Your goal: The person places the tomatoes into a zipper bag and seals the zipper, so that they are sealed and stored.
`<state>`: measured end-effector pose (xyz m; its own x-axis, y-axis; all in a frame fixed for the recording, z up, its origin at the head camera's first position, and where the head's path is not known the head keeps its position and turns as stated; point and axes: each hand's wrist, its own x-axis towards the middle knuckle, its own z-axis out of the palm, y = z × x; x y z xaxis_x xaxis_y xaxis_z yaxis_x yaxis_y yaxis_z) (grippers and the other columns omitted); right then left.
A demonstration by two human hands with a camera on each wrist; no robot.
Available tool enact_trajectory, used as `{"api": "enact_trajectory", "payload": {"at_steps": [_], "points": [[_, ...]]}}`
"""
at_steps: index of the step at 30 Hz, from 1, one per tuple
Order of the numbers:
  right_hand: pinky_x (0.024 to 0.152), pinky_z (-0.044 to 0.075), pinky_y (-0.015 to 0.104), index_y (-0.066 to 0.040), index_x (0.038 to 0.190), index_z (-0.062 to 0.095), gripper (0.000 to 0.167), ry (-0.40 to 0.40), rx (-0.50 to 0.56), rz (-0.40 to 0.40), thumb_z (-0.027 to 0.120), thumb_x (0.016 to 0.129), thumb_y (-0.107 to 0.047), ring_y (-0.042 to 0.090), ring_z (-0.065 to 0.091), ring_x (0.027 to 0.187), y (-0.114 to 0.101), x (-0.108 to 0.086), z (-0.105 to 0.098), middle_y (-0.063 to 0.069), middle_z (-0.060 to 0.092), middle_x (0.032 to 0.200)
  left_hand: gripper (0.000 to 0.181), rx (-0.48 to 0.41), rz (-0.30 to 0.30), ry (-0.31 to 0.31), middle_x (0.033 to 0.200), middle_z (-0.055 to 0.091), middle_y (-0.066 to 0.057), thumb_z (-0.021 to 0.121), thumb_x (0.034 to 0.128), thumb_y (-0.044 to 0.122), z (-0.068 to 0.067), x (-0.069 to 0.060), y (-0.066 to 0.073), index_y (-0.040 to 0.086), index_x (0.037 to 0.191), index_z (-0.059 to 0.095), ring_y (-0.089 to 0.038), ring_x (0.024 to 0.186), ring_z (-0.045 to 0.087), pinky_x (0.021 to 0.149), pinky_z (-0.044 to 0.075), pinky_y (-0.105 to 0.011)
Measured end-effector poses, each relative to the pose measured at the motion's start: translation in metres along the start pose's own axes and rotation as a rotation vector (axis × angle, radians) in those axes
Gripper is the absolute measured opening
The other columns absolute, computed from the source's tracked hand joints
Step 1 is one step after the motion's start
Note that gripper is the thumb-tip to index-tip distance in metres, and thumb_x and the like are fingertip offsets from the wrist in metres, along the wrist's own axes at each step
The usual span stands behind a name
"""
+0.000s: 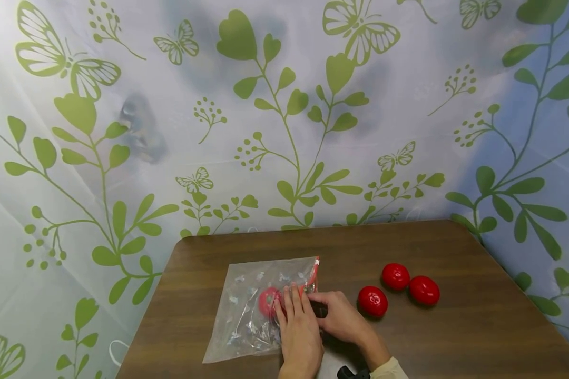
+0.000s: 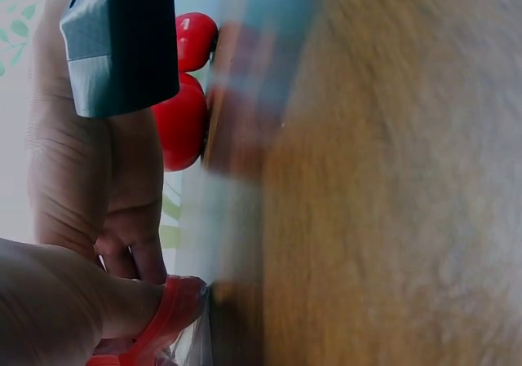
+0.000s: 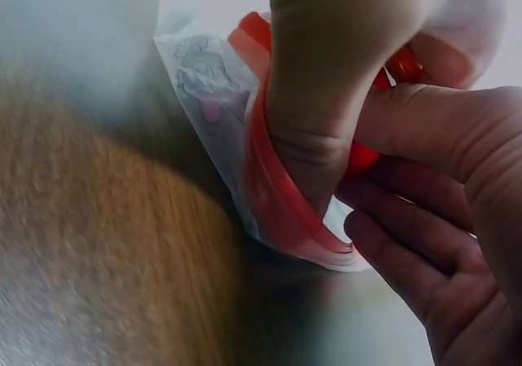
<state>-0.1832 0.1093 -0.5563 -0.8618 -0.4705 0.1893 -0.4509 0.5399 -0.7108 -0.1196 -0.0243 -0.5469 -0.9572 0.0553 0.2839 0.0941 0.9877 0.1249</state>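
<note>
A clear plastic zip bag (image 1: 239, 295) with a printed pattern and a red zip edge (image 3: 273, 195) lies on the table with a tomato (image 1: 267, 301) inside. My left hand (image 1: 297, 329) lies across the bag, back up, and grips its mouth; the thumb passes inside the red edge in the wrist views. From the right, my right hand (image 1: 343, 318) meets it, thumb and fingers on the bag's mouth. A red surface shows between the hands; I cannot tell whether it is zip or tomato. Most right fingertips are hidden in the head view.
Three tomatoes rest on the wooden table (image 1: 460, 337) right of the hands: a near one (image 1: 372, 301), a far one (image 1: 395, 276) and a right one (image 1: 424, 290). A leaf-patterned curtain (image 1: 308, 121) hangs behind the table.
</note>
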Motion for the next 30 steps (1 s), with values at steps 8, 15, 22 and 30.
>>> {"api": "enact_trajectory", "payload": {"at_steps": [8, 15, 22, 30], "points": [[0.108, 0.060, 0.049, -0.021, 0.138, 0.078, 0.049, -0.040, 0.021, 0.023, 0.091, 0.091, -0.024, 0.018, 0.076, 0.120, 0.001, -0.003, -0.013, -0.003, 0.079, 0.133, 0.092, -0.032, -0.009, -0.034, 0.170, 0.045, -0.025, 0.097, 0.0763, 0.025, 0.000, 0.001, 0.002, -0.004, 0.154, 0.055, -0.043, 0.161, 0.039, 0.128, 0.032, -0.068], [0.106, 0.059, 0.056, -0.013, 0.143, 0.073, 0.053, -0.074, 0.097, 0.075, 0.089, 0.093, -0.026, 0.029, 0.076, 0.126, 0.001, -0.010, -0.038, 0.007, 0.076, 0.141, 0.100, -0.004, -0.015, -0.071, 0.171, 0.043, -0.024, 0.099, 0.0755, 0.034, -0.002, 0.002, 0.002, -0.004, 0.156, 0.053, -0.043, 0.162, 0.037, 0.130, 0.029, -0.068], [0.101, 0.062, 0.054, -0.015, 0.139, 0.076, 0.053, 0.022, 0.040, 0.079, 0.090, 0.091, -0.036, 0.030, 0.078, 0.121, -0.001, -0.025, -0.067, 0.005, 0.079, 0.136, 0.109, 0.002, -0.020, -0.062, 0.170, 0.044, -0.025, 0.103, 0.0667, 0.032, -0.002, 0.002, 0.002, -0.005, 0.156, 0.052, -0.044, 0.161, 0.039, 0.130, 0.029, -0.068], [0.103, 0.062, 0.050, -0.023, 0.136, 0.078, 0.053, 0.109, -0.017, 0.138, 0.092, 0.089, -0.041, 0.025, 0.077, 0.122, 0.003, -0.043, -0.092, -0.004, 0.079, 0.134, 0.106, 0.015, -0.024, -0.062, 0.171, 0.044, -0.023, 0.101, 0.0656, 0.021, -0.001, 0.002, 0.003, -0.003, 0.157, 0.053, -0.043, 0.162, 0.038, 0.130, 0.030, -0.066]]}}
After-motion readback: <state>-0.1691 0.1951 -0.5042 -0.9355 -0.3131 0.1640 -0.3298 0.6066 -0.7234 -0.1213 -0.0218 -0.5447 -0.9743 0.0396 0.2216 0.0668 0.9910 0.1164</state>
